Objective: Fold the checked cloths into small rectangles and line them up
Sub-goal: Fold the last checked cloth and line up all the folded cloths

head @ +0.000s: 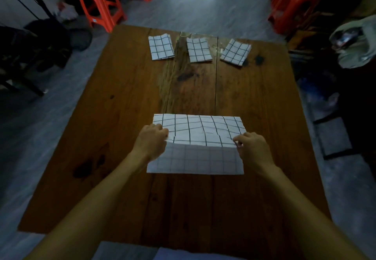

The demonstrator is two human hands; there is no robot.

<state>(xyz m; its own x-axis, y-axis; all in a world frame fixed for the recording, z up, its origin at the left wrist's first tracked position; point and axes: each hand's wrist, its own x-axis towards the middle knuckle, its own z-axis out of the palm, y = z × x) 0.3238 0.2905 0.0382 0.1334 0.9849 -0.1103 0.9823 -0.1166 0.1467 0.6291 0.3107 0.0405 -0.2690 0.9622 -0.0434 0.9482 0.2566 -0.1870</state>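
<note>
Both hands work just ahead of the person: the left hand [151,139] and right hand [251,147] each pinch a corner of the fourth checked cloth [196,152], its folded flap stretched between them on the counter [122,117]. Three folded cloths [199,50] lie in a row well beyond the hands; this one probably needs more folds, then placing.

Checked cloth [198,131], white with black grid, half-folded near tabletop [122,101] centre, upper flap lifted over paler layer. Three folded checked rectangles [161,46] [199,50] [236,52] line tabletop's far edge, rightmost tilted.
</note>
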